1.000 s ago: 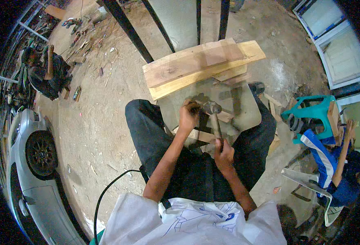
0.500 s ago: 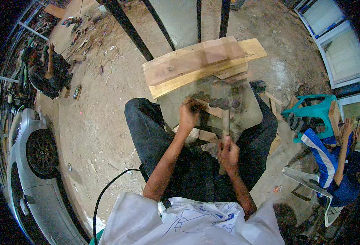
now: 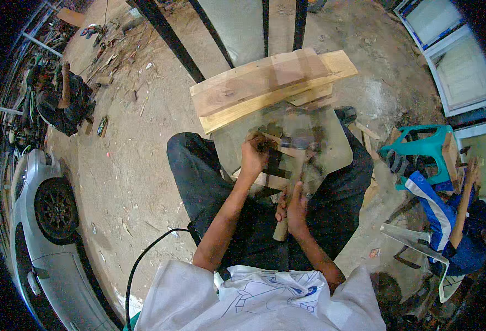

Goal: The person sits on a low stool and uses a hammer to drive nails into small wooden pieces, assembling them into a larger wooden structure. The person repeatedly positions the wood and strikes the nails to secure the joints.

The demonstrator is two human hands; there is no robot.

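My right hand point(image 3: 294, 211) is wrapped around the pale wooden handle of a hammer point(image 3: 298, 171). The hammer's dark head is smeared by motion above the handle, close to my left hand. My left hand point(image 3: 254, 155) is closed in a grip over a grey flat surface point(image 3: 331, 144) between my knees. What its fingers hold is dark and blurred, so I cannot make it out. Just beyond lie two stacked wooden planks point(image 3: 265, 83), one brownish and one yellow, across the far end of that surface.
Dark metal bars point(image 3: 168, 41) rise beyond the planks. At right, a green plastic stool point(image 3: 427, 138) lies near another person point(image 3: 447, 209) in blue. To the left are a silver car point(image 3: 61, 265) and another seated person point(image 3: 63, 99). Scraps litter the dirt ground.
The hammer has shifted left and its handle has tilted, with my right hand moving left too. My left hand stays nearly in place. The planks lie as before.
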